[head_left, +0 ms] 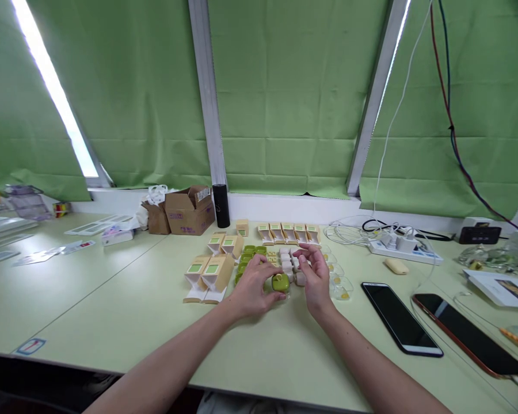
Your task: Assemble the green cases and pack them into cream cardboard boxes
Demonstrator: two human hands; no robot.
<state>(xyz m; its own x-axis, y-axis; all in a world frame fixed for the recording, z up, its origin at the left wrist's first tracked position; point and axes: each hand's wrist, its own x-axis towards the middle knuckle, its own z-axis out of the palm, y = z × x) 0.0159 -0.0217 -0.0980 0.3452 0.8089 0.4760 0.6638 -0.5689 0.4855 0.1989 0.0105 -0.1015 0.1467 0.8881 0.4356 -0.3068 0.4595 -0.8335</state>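
The person's left hand (254, 284) is gripping a small, rounded, glossy green case (280, 282) between the thumb and the fingers. This case is sitting in front of the tall black cylinder (221, 206) and to its right, low over the pale green table (133, 299). The right hand (315, 276) is hovering further to the right of the cylinder, near small white rounded pieces (284, 257); its fingers are bending loosely, and one cannot tell whether they are holding something small.

Other open green cases (244, 259) and small yellow pieces (272, 260) are lying in front of the cylinder, slightly to its right. Clear plastic shells (341, 282) are lying farther right. Tan paper cartons (218, 270) are standing open in front of the cylinder, each showing a green square label; their small print is not readable. A row of similar cartons (289, 233) is standing to its right.

The cylinder itself is bearing a pale marking, too small to read. Just left of it, a brown cardboard box (190, 213) is showing purple print and a white label, both unreadable. Far to its right, a white-framed black phone (399, 316) and an orange-edged black phone (470, 333) are lying with dark screens.
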